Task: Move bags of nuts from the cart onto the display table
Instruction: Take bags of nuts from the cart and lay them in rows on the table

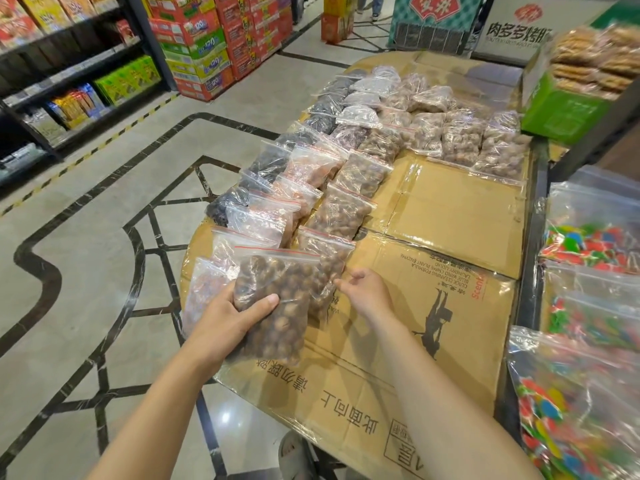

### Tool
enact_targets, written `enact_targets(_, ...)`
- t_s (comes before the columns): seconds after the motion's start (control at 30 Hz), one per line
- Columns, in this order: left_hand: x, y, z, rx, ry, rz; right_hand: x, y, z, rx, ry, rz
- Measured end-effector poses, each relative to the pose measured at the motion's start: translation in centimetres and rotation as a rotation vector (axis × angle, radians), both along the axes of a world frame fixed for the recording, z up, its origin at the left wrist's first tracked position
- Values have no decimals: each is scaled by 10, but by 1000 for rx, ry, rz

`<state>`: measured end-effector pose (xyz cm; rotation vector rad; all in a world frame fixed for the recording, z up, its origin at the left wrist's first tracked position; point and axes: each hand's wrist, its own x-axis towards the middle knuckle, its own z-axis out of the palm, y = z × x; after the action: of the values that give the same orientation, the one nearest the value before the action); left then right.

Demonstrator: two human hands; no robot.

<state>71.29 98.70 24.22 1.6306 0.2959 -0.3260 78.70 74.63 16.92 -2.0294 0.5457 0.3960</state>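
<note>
Left hand [225,317] around bag of nuts [277,292], right hand [367,289] loose beside it

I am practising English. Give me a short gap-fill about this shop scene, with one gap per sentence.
The left hand grips a clear bag of brown ___.
Flattened ___ covers the display table.
The colourful candy bags lie at the person's ___.
Missing words: nuts, cardboard, right.

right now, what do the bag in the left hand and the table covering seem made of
The bag in the left hand: thin see-through plastic, glossy and crinkled, with a red zip strip on top. The table covering: flattened brown cardboard, matte and printed, creased at folds; shiny patches suggest clear tape or film.
</note>
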Motion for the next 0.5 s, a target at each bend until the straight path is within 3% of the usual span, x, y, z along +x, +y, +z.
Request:
enact_targets(0.2,13,-19,-19,37,74,-128,-29,-19,3,-379,-14,320)
enact_targets(0.5,33,-36,-52,63,223,-199,-60,-48,0,-498,8,393)
